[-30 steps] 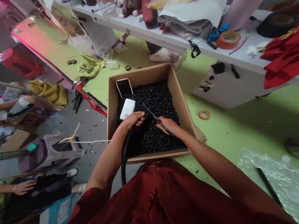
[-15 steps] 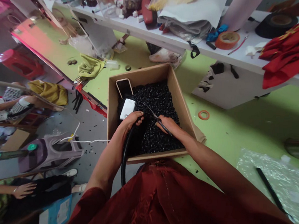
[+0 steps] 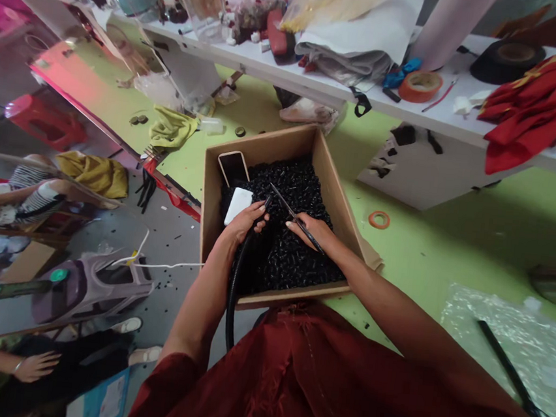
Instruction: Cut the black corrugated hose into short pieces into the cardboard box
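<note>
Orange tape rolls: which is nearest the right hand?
The thin roll on the green table; the thicker roll sits on the shelf, farther off.

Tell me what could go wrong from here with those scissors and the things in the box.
The tips of the scissors are close to the left hand, which holds the black tube; a slip of the right hand could nick it. The white device, right beside the left hand, might get bumped. The phone could slide farther into the black pieces.
</note>
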A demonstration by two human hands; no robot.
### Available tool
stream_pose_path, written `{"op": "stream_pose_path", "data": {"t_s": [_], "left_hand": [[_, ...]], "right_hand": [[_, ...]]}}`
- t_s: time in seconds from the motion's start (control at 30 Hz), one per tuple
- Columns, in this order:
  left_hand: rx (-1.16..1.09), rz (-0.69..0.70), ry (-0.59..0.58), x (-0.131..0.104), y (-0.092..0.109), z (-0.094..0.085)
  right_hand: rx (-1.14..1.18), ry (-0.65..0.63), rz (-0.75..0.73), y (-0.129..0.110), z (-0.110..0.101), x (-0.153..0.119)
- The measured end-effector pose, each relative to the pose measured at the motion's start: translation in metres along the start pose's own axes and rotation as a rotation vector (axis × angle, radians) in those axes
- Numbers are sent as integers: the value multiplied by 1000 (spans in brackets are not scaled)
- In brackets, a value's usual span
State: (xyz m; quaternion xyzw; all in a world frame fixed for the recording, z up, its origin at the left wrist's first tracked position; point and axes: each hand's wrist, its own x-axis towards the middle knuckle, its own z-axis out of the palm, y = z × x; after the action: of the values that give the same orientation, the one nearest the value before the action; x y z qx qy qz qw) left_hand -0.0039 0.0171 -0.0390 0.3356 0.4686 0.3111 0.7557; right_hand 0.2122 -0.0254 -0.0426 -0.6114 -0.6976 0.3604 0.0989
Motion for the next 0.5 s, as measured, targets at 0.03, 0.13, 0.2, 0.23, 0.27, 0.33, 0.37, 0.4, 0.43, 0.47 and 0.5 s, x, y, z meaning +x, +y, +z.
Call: {"op": "stream_pose_path", "data": {"t_s": [0.03,0.13,0.2,0.23,0.27,0.33,0.37,0.4,0.43,0.47,0.5], "left_hand": [[-5,1,-1,0,0,-1],[-10,3,-15,0,1,-2],[-5,4,-22,0,1,-2],[-4,4,-23,0,0,-2],[-4,6,-23,0,0,-2],[-2,10,-22,0,0,-1],[3,12,-23,0,0,-1],[10,14,-24,0,0,-1],[19,15,-26,0,0,-1],[27,16,-27,-1,0,0],[33,17,-27,-1,1,0]], "right_hand": [[-3,-4,6,0,0,0],[-13,-15,14,-1,0,0],[-4,-27,11,-2,-1,-1],[3,-34,9,-2,-1,-1],[10,-40,7,-3,-2,-2],[18,-56,9,-5,-3,-3],[21,-67,10,-6,-4,-4],[23,-80,10,-7,-5,-4],[25,-92,11,-8,-5,-5],[25,-103,11,-9,-5,-6],[23,-112,13,-10,-5,-6]]}}
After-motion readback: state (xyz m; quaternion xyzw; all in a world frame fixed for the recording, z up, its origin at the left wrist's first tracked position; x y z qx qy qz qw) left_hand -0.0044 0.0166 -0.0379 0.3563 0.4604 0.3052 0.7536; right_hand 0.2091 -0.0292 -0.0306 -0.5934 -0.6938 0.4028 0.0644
